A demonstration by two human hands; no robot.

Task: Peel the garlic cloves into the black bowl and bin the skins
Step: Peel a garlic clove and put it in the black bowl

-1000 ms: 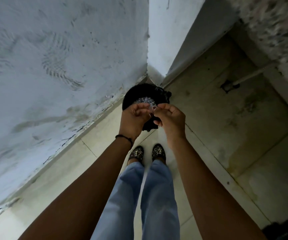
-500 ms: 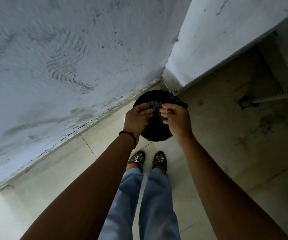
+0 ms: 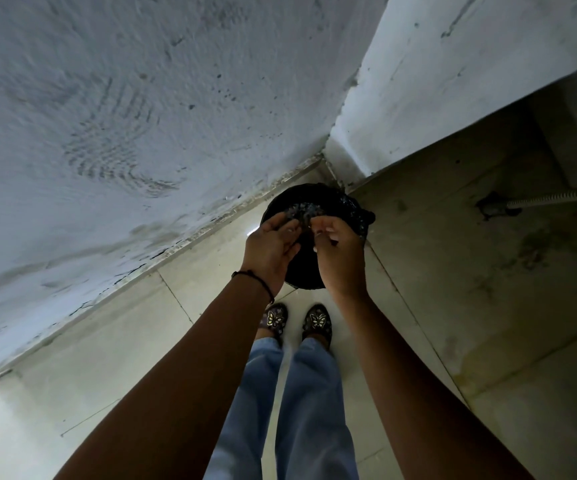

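Head view, bin: I see a round black bin with a shiny black plastic liner (image 3: 335,204) standing on the floor, tucked into the corner where two walls meet.
Head view, left hand: the left hand (image 3: 273,247) hangs over the near left part of the bin's mouth, palm turned inward, fingers loosely spread and only slightly bent, gripping nothing that I can make out.
Head view, right hand: the right hand (image 3: 340,259) is just beside it over the bin's near right part, fingers curled in toward the palm. I cannot tell whether they pinch anything.
Head view, bin contents: pale glinting flecks (image 3: 302,210) show inside, just beyond the fingertips. Whether they are garlic skins or shine on the liner, I cannot tell.
Head view, wrist: a thin black cord bracelet (image 3: 257,279) circles the left wrist.
Head view, legs: light blue jeans (image 3: 301,393) and dark butterfly-patterned shoes (image 3: 317,321) stand just short of the bin.
Head view, surroundings: pale stained floor tiles (image 3: 470,289), a rough whitewashed wall (image 3: 107,116) on the left, and a ribbed pale hose (image 3: 557,197) at the right.
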